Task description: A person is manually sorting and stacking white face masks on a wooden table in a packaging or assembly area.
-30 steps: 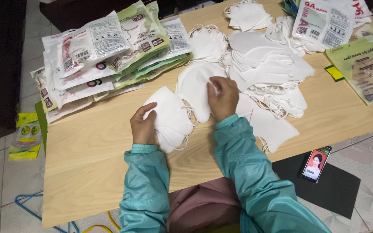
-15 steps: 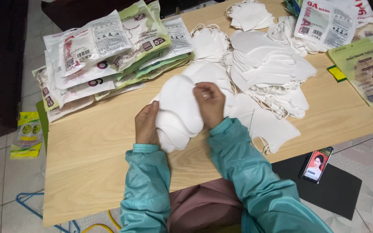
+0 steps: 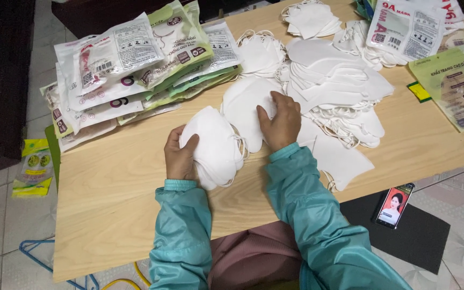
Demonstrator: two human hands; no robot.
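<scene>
On the pale wooden table, my left hand is clasping a small stack of white folded face masks; my right hand is pressing flat on another white mask, gripping nothing; tangled ear loops are risking a snag

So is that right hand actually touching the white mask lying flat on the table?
Touching. The head view shows the right hand resting palm-down on the flat white mask, fingers pressed on its surface with no gap.

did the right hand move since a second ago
Yes. The right hand lifted toward the stack of masks in the left hand half a second ago, then went back to the flat mask, near the table's middle.
</scene>
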